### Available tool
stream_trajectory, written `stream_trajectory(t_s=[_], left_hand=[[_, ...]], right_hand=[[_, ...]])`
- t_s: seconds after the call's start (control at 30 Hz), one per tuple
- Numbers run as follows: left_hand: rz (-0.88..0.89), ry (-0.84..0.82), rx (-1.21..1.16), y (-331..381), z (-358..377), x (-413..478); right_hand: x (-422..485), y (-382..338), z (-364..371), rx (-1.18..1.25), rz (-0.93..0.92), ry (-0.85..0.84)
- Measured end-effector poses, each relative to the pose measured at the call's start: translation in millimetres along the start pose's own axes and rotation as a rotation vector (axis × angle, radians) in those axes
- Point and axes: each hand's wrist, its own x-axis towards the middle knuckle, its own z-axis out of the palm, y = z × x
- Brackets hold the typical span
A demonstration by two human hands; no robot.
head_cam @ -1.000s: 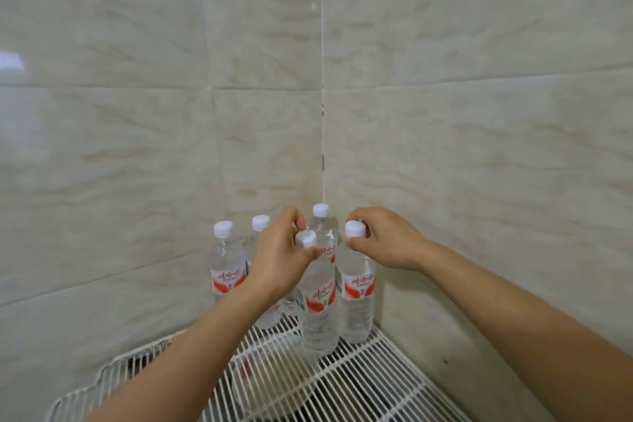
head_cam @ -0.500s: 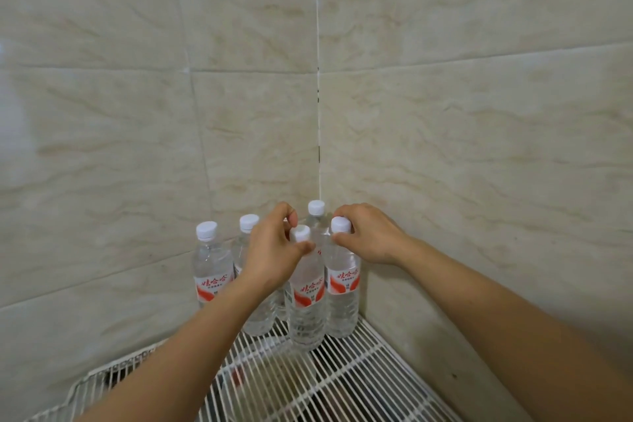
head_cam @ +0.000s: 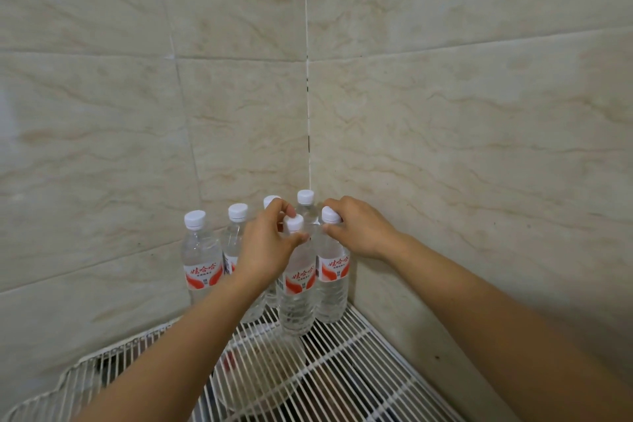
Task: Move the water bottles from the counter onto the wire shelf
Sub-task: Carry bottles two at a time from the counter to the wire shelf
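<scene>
Several clear water bottles with white caps and red labels stand upright on the white wire shelf [head_cam: 359, 370], packed into the tiled corner. My left hand [head_cam: 265, 247] pinches the neck of the front bottle [head_cam: 297, 288] just under its cap. Around the cap and neck of the bottle beside it [head_cam: 333, 281], nearest the right wall, my right hand [head_cam: 359, 226] is closed. Both of these bottles rest on the wires. Other bottles stand at the left [head_cam: 202, 260], behind my left hand [head_cam: 234, 243], and deep in the corner [head_cam: 306, 205].
Beige marble-look tiled walls [head_cam: 445, 147] close in the shelf at the back and right. Through the wires a round white bowl-like object [head_cam: 260, 377] shows on a lower level. The shelf's raised wavy front rim [head_cam: 68, 387] runs at the lower left.
The two held bottles have come down and now stand on the shelf wires, closer to the corner group. My hands keep the same grips near the caps.
</scene>
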Motion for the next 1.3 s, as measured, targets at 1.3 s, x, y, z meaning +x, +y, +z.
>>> stream_trajectory(t_s=[1.3], left_hand=[[-0.598,0.31,0.587,-61,-225,-411]], right_hand=[[-261,-249,151,0.118,-0.477,-0.44]])
